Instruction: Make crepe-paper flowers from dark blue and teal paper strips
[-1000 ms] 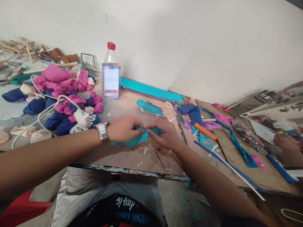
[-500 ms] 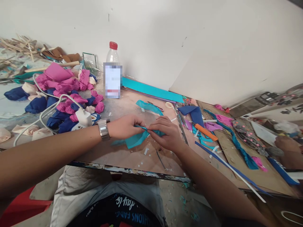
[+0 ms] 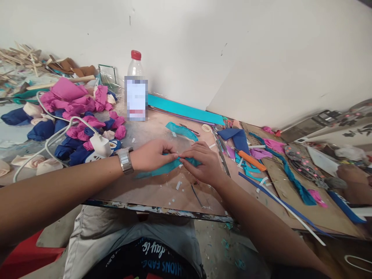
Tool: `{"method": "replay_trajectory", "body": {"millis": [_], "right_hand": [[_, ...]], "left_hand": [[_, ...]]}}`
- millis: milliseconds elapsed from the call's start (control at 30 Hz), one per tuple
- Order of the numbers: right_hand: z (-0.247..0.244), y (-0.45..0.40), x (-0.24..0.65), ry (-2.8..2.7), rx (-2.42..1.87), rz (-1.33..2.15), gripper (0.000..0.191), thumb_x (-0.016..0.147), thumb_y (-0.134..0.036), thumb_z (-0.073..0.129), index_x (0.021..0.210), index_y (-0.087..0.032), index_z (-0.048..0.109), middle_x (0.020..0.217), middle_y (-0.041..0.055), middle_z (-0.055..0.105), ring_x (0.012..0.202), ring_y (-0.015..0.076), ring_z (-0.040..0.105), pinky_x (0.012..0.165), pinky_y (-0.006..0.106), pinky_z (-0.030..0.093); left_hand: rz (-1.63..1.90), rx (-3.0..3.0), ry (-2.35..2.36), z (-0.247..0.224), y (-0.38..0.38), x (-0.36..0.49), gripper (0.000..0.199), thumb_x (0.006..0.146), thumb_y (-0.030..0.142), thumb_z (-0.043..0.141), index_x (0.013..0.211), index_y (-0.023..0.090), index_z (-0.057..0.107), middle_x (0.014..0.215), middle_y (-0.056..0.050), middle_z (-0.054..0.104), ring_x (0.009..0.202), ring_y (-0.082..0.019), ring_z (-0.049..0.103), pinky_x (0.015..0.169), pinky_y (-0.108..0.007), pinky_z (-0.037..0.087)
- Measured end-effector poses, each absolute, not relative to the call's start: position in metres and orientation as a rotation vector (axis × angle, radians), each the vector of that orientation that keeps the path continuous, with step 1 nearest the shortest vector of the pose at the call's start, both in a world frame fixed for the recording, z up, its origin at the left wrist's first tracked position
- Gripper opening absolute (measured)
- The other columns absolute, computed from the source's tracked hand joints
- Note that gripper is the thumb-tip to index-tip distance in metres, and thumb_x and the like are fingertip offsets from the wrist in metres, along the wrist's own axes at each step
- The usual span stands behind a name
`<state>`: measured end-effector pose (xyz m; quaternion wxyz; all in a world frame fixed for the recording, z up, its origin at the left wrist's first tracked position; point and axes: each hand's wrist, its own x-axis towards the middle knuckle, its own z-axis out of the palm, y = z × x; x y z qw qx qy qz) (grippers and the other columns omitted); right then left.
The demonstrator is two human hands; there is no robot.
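Both of my hands meet over the tabletop and work on one turquoise crepe paper strip. My left hand, with a metal watch at the wrist, pinches its upper edge between thumb and forefinger. Opposite it, my right hand has its fingers closed around the other end, the fingertips touching those of the left hand. The strip's free part hangs down to the left, under my left hand. What lies inside the pinch is hidden by the fingers. Just behind the hands lies another turquoise piece.
Pink, navy and cream paper rosettes lie at left, with a white plug and cable. A red-capped bottle stands behind. To the right are a tape ring, an orange-handled cutter and paper scraps. Another person's hand is at far right.
The hanging part of the turquoise strip has shifted and now lies narrower and flatter beneath my left hand. My hands keep their closed grip with small finger movements. The view has shifted slightly.
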<state>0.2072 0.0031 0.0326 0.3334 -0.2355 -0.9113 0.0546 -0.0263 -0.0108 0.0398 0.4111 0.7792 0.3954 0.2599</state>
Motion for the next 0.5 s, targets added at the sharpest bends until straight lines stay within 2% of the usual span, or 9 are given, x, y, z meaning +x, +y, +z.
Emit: {"method": "replay_trajectory", "body": {"millis": [133, 333, 500], "right_hand": [[0.0313, 0.0031, 0.2070, -2.366, -0.650, 0.141, 0.003, 0.094, -0.027, 0.070, 0.096, -0.026, 0.072, 0.085, 0.0021, 0.078, 0.078, 0.0192, 0.071, 0.091, 0.044, 0.050], [0.0359, 0.0008, 0.2046, -2.334, -0.622, 0.118, 0.003, 0.093, -0.024, 0.070, 0.095, -0.026, 0.071, 0.084, 0.0018, 0.078, 0.075, 0.0189, 0.069, 0.090, 0.043, 0.050], [0.0375, -0.0027, 0.2038, -2.317, -0.713, 0.123, 0.003, 0.093, -0.026, 0.066, 0.091, -0.025, 0.068, 0.079, 0.0013, 0.075, 0.075, 0.0196, 0.067, 0.090, 0.043, 0.049]], "left_hand": [[0.695, 2.026, 1.006, 0.0419, -0.0132, -0.0262, 0.030, 0.094, 0.040, 0.057, 0.086, 0.015, 0.072, 0.076, 0.001, 0.067, 0.071, -0.013, 0.055, 0.065, -0.026, 0.039], [0.652, 2.044, 1.019, 0.0439, -0.0148, -0.0269, 0.027, 0.089, 0.041, 0.064, 0.088, 0.015, 0.073, 0.077, 0.000, 0.070, 0.071, -0.014, 0.057, 0.064, -0.026, 0.037], [0.612, 2.107, 1.002, 0.0458, -0.0160, -0.0266, 0.024, 0.091, 0.037, 0.062, 0.085, 0.017, 0.073, 0.071, 0.003, 0.067, 0.066, -0.012, 0.052, 0.062, -0.026, 0.035]]}}
